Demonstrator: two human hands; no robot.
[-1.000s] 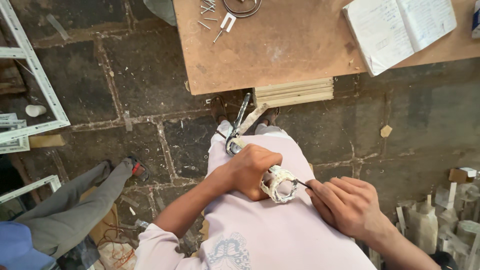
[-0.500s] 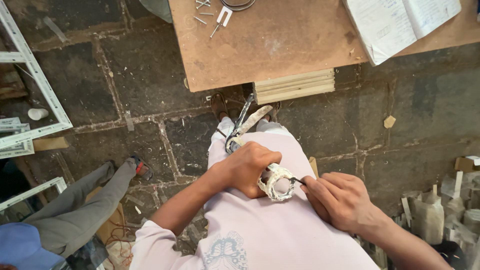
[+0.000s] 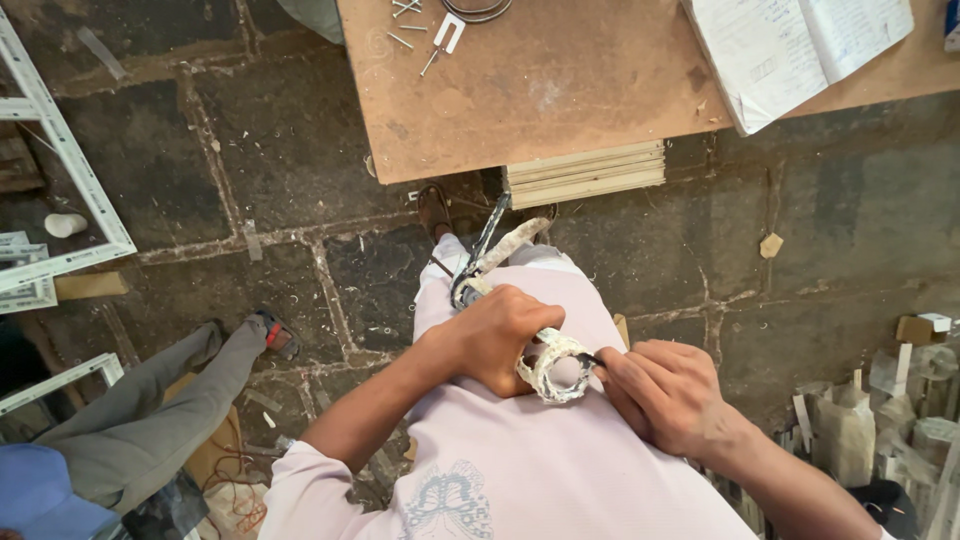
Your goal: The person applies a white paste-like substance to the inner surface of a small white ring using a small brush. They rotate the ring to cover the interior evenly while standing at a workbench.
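My left hand (image 3: 498, 335) is closed around a metal sealant gun (image 3: 487, 252) crusted with white residue, which lies across my lap and points toward the table. The gun's round end ring (image 3: 553, 370) sticks out just right of that hand. My right hand (image 3: 665, 395) pinches a small dark pointed tool (image 3: 592, 358) whose tip touches the ring. I wear a pale pink shirt (image 3: 530, 470).
A brown wooden table (image 3: 560, 90) stands ahead with screws (image 3: 420, 30) and an open notebook (image 3: 800, 50) on it. Stacked wooden strips (image 3: 585, 172) lie under its edge. White frames (image 3: 70, 170) lean at left. Another person's grey-trousered leg (image 3: 150, 390) is at lower left, clutter (image 3: 880, 410) at right.
Both hands keep their grip on the sealant gun and the small tool. The view has shifted slightly; the hands have barely moved.
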